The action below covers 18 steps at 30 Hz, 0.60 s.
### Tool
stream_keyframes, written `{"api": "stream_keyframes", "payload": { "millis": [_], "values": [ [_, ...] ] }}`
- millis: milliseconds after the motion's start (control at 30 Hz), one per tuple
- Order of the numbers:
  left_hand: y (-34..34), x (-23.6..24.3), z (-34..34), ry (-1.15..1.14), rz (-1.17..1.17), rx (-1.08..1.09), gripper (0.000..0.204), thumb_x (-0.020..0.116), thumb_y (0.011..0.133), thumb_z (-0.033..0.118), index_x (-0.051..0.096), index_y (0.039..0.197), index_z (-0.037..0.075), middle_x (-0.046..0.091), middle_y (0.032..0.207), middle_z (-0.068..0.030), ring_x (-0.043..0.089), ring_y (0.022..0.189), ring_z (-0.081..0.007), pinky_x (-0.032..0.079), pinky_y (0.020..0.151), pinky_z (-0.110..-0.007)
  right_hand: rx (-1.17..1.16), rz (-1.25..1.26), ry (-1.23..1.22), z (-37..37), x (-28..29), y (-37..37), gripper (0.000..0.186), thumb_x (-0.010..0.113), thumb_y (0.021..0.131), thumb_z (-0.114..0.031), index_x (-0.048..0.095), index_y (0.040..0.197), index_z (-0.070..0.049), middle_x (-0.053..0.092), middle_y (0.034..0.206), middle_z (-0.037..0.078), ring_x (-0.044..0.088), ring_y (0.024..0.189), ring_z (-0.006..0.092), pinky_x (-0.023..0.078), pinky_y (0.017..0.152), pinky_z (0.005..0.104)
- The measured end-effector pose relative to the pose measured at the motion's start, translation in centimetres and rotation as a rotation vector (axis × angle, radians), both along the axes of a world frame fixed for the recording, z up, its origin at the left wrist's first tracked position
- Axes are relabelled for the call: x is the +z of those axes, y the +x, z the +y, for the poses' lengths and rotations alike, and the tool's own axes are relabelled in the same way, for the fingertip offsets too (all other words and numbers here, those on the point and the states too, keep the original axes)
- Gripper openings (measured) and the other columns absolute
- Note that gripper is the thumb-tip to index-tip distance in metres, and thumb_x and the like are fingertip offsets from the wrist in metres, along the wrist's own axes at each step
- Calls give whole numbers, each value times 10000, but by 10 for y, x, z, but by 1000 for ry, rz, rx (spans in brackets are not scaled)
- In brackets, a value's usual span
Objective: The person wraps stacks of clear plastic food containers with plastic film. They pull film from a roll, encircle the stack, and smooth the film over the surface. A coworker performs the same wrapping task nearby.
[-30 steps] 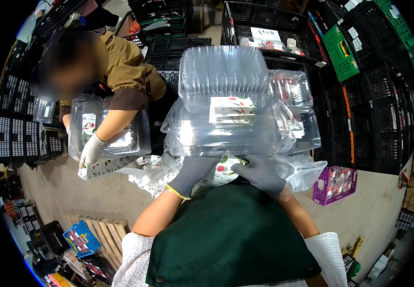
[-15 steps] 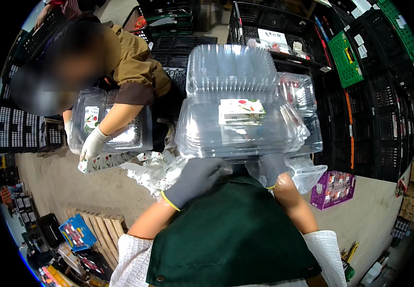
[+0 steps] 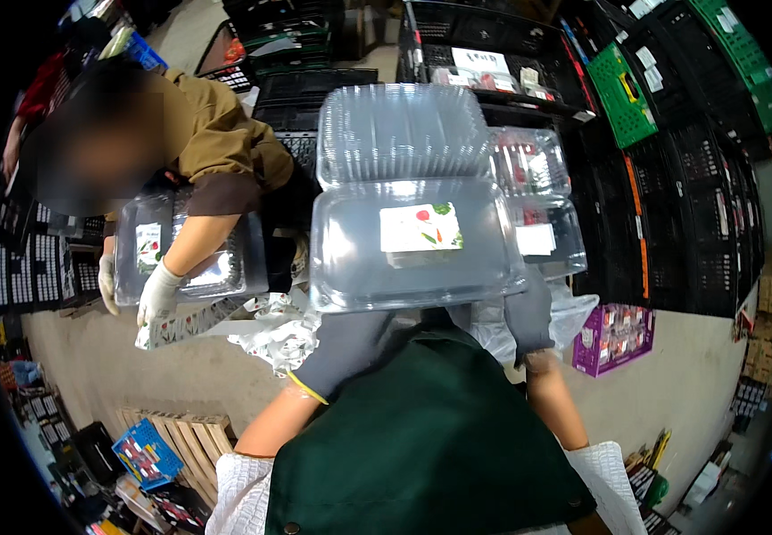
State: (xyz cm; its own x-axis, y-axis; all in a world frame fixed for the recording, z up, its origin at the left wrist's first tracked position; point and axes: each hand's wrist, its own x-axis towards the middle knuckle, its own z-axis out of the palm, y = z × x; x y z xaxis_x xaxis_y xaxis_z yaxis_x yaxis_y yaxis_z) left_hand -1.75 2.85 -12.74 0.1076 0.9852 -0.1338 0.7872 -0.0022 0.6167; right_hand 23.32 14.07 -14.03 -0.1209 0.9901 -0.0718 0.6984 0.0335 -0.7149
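Observation:
In front of me is a clear plastic clamshell container [image 3: 341, 241], spread open with its ribbed half [image 3: 404, 134] on the far side. A white label [image 3: 420, 226] with printed vegetables sticks to its flat near half; further labels show beneath it. My left hand [image 3: 341, 348], in a grey glove with a yellow cuff, grips the near edge left of centre, its fingertips hidden under the plastic. My right hand [image 3: 527, 312], also grey-gloved, is closed at the near right corner, fingers partly hidden. More clear containers [image 3: 551, 227] stand behind it on the right.
At left, a co-worker's white-gloved hand [image 3: 161, 294] rests by another clear container [image 3: 127, 281]. Crumpled label strip [image 3: 279, 325] hangs below. Black crates [image 3: 698, 214] are stacked at right, with a purple crate [image 3: 613, 366] on the floor. A wooden pallet [image 3: 194, 437] lies lower left.
The near half of the clamshell now sits squarer, its right-side layers no longer fanned out. My right hand has moved up to its corner; my left hand has slipped under the near edge.

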Motion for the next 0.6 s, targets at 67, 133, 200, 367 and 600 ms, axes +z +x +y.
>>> {"api": "stream_keyframes", "payload": {
  "millis": [67, 133, 200, 367, 600],
  "values": [
    [2, -2, -1, -68, -2, -5, 323, 557, 858, 239, 578, 1159, 123, 592, 1132, -160, 575, 998, -356, 471, 791, -460, 35, 5, 74, 2, -4, 4, 313, 625, 756, -194, 644, 1026, -36, 649, 958, 193, 596, 911, 385, 471, 776, 425],
    [4, -2, 0, -82, -15, 3, 307, 558, 861, 241, 593, 1138, 113, 593, 1130, -159, 578, 987, -355, 472, 785, -455, 32, -31, 64, 3, 0, 6, 305, 613, 749, -162, 642, 1019, -24, 643, 973, 198, 595, 916, 378, 468, 797, 422],
    [7, -1, 1, -7, -29, 37, 211, 609, 840, 223, 605, 1014, 104, 620, 978, -127, 604, 883, -319, 474, 726, -434, 27, -59, 65, 4, 6, 3, 292, 597, 762, -135, 633, 1020, -3, 642, 983, 201, 601, 921, 370, 475, 794, 405],
    [16, 33, 10, 99, 5, -147, 165, 652, 808, 183, 561, 888, 72, 622, 938, -131, 616, 821, -323, 485, 663, -408, -170, 844, -599, 1, 26, -2, 176, 590, 822, -62, 622, 949, 56, 656, 900, 125, 644, 890, 244, 510, 765, 348],
    [34, 0, 25, -80, -37, -137, 244, 584, 884, 276, 588, 843, 35, 605, 765, -128, 611, 728, -354, 505, 641, -415, 328, 369, -47, -23, -7, -1, 175, 611, 801, -30, 611, 954, 54, 635, 921, 115, 629, 867, 228, 491, 800, 322]
  ]
}}
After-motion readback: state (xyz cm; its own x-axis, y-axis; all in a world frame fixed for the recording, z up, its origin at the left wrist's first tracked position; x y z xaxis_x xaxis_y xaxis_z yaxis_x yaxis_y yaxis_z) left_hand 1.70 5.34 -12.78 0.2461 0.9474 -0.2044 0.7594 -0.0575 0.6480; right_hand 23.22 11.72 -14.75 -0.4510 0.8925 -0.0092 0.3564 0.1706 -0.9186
